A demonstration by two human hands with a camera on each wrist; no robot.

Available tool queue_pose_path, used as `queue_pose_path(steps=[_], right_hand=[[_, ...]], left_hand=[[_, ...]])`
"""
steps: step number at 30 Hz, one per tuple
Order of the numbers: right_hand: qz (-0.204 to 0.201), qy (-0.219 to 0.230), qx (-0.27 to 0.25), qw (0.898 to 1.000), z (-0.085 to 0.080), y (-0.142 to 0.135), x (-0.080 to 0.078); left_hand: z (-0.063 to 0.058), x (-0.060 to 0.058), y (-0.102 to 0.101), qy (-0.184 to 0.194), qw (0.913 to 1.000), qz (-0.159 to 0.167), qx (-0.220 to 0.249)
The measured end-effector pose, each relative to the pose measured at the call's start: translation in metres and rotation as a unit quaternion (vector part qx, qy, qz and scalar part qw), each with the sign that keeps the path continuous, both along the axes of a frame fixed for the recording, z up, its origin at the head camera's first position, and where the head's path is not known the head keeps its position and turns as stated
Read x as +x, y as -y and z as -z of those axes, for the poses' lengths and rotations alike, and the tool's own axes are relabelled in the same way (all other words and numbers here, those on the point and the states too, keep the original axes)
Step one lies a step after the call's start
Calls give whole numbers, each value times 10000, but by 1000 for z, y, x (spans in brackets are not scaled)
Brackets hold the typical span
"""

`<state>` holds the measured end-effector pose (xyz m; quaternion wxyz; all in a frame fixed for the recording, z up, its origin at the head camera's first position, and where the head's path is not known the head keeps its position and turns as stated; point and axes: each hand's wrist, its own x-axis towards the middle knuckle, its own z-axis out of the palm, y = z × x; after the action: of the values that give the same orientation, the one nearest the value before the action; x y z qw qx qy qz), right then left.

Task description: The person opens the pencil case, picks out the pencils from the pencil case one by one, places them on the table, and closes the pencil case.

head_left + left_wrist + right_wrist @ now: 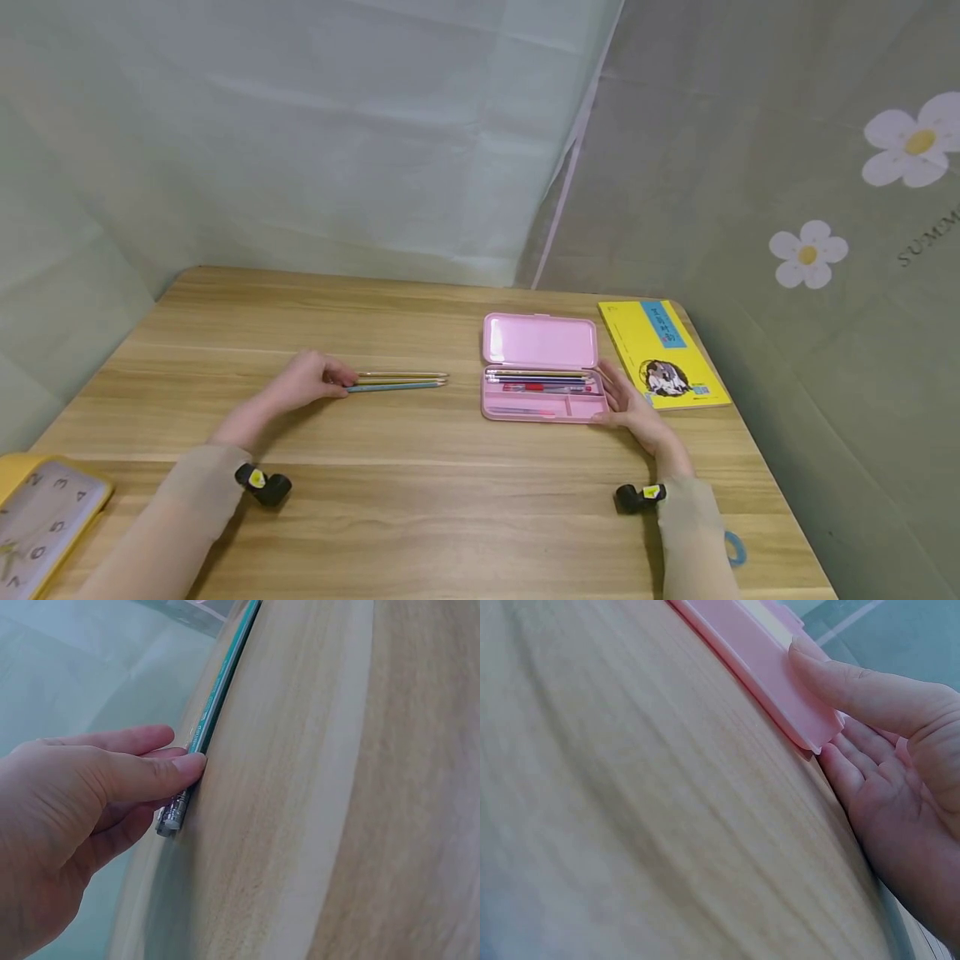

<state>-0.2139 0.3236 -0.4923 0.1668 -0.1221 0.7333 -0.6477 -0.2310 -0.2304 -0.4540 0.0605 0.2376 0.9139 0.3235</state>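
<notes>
On the wood-grain table (450,500), our left hand (306,383) pinches slim teal-and-gold pencils (397,386); our right hand (636,417) grips an open pink plastic case (540,340), seemingly steadying it.

Right wrist view, slightly soft. Bare right hand (911,795) enters from the right edge, at one end of a smooth, pink, rectangular plastic case (780,682). Thumb extended along the case's side, its tip near the upper edge; other fingers lower, past the end corner, loosely bent. They seem to touch that end, though the overlap makes contact hard to confirm. Case sits on a light-brown wood-grain tabletop (630,787), grain running diagonally, filling most of the view. Behind, upper right: pale grey-green cloth backdrop (922,645) crossed by a lighter strip (851,621).
</notes>
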Motion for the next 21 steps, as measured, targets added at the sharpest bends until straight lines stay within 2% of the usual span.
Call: queue_pose_path(steps=[12,21], right_hand=[[24,47,40,10000,-2,0,0],[10,19,93,10000,-2,0,0]], left_hand=[[-2,3,-3,-148,9999,-79,3],[-17,4,-24,-134,9999,51,0]])
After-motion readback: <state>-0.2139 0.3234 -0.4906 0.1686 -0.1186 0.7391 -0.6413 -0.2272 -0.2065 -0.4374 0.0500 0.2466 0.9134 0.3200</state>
